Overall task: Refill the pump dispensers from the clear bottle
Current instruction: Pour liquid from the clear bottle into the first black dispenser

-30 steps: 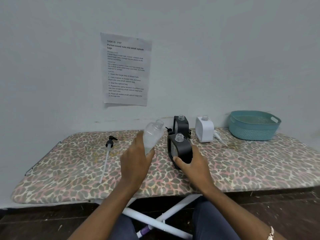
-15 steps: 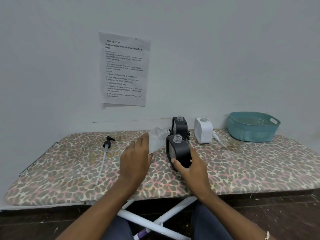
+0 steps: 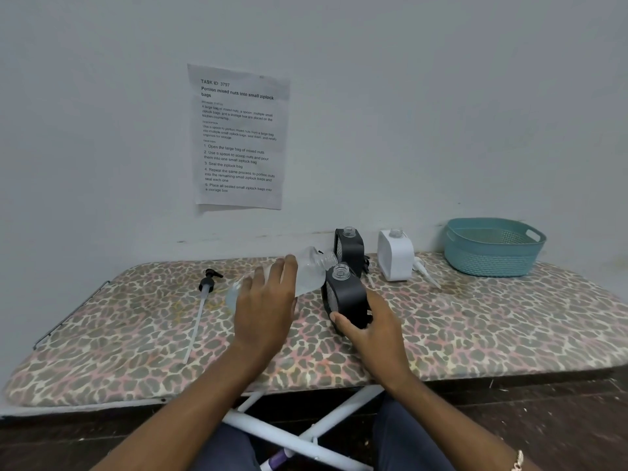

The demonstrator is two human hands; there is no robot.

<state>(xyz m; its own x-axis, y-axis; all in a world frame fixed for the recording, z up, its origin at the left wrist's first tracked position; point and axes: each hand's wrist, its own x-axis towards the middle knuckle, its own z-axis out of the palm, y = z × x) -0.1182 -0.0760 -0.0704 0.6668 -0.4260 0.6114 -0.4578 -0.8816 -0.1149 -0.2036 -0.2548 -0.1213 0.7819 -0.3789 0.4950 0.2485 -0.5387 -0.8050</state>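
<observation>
**Bottle tipped at the near dispenser's neck**

Nearest, white tubular legs cross below a padded cover printed in brown and pink leopard spots. The left hand grips the bottle, fingers curled over its clear, rounded plastic body. The bottle lies tilted almost flat, its threaded mouth just beside the open neck of the near dispenser. That dispenser is matt black and boxy with rounded corners. It stands on the cover, and the right hand clasps its base, thumb on the front.

To the left a black pump with a long pale tube lies flat. Further back stand the far dispenser, black, and the white dispenser, both uncapped, with a white pump lying just beside the latter. A teal woven-look plastic basket sits far right. A printed sheet hangs on the wall.
</observation>
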